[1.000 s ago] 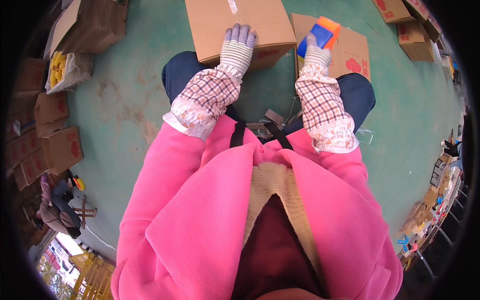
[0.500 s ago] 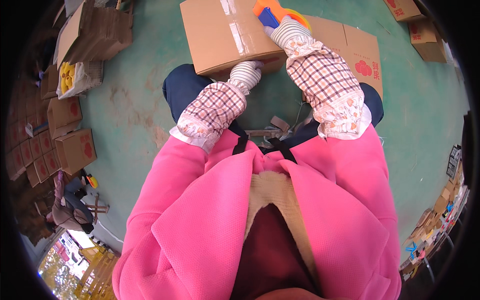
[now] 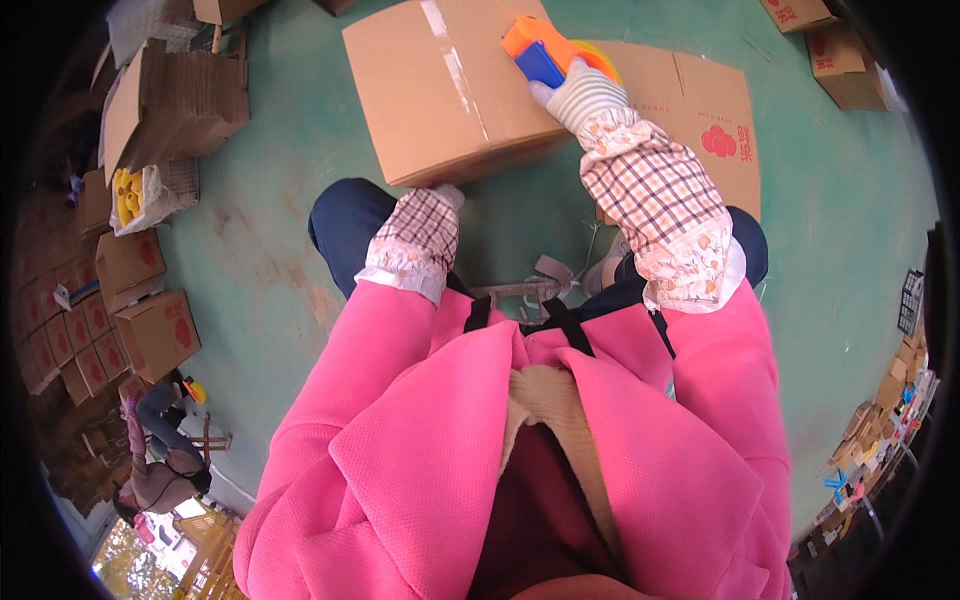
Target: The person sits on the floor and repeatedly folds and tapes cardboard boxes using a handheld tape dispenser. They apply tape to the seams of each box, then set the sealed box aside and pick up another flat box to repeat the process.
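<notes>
While beside carton [image 3: 450, 88], left fingers [image 3: 452, 196] of unclear grip, right fingers [image 3: 543, 94] around tape dispenser [image 3: 545, 45].

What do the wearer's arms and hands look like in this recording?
The right hand wears a pale, grey-striped glove; the left hand is mostly hidden. On both sides, plaid sleeve covers with gathered wrists and floral upper bands go over bright pink coat sleeves.

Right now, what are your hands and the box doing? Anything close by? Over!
Right hand: gripping tape gun. Left hand: at box's near edge, fingers hidden. Box: tape strip across top. Close by: another carton, on the right.
</notes>
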`<act>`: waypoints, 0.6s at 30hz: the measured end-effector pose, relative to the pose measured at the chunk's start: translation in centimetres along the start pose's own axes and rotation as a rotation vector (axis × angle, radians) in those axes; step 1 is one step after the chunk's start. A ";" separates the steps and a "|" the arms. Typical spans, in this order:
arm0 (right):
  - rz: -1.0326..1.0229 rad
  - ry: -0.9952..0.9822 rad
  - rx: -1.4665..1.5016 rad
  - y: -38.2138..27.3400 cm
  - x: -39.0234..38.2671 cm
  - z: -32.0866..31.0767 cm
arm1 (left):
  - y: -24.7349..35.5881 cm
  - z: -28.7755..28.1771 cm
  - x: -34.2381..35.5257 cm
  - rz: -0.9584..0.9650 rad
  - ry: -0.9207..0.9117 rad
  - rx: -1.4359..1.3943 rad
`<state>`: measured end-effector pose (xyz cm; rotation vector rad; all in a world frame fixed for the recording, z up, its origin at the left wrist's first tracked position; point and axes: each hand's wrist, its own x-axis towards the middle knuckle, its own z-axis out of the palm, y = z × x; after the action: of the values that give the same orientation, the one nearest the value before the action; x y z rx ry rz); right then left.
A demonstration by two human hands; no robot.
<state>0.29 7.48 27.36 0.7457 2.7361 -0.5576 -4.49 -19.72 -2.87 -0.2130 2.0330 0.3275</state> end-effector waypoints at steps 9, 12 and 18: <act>0.335 0.032 -0.041 5.4 0.3 -0.2 | -3.7 -9.6 3.7 -0.132 0.150 -1.041; 0.419 0.054 0.035 7.1 0.8 -0.1 | -2.6 -12.9 0.0 0.056 0.141 -0.908; 0.759 0.462 0.529 10.1 2.7 -1.1 | 1.2 -15.3 -13.3 0.613 -0.233 -1.303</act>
<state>3.22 17.20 24.48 2.1308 2.3501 -1.0088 -11.46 -23.37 15.85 -0.3037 1.3255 1.9315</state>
